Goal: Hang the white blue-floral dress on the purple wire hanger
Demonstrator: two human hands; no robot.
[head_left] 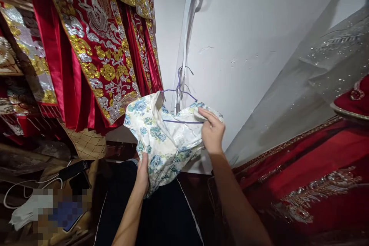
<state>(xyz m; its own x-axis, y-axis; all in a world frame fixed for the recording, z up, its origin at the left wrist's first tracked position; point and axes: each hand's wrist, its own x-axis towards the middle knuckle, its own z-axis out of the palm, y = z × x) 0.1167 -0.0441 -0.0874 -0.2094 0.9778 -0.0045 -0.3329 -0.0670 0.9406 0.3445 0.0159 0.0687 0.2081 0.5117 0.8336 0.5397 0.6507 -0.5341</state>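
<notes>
A white garment with blue and green flowers (155,134) hangs on a thin purple hanger (184,122) in front of me. The hanger's hook (181,72) points up beside the wall. My right hand (213,132) pinches the cloth at the right shoulder, near the end of the hanger. Lower down, my left hand (142,177) grips the garment's left side, thumb in front and the other fingers hidden behind the cloth. The neckline gapes in the middle, showing the hanger's lower bar. The garment's lower part is bunched above my dark trousers (164,219).
Red embroidered costumes (100,46) with gold and silver sequins hang at left. Sheer sparkly fabric (288,80) and a red beaded garment (311,177) are at right. A white wall (242,27) stands ahead. At lower left, a chair (86,192) holds a white cable (25,182) and partly blurred items.
</notes>
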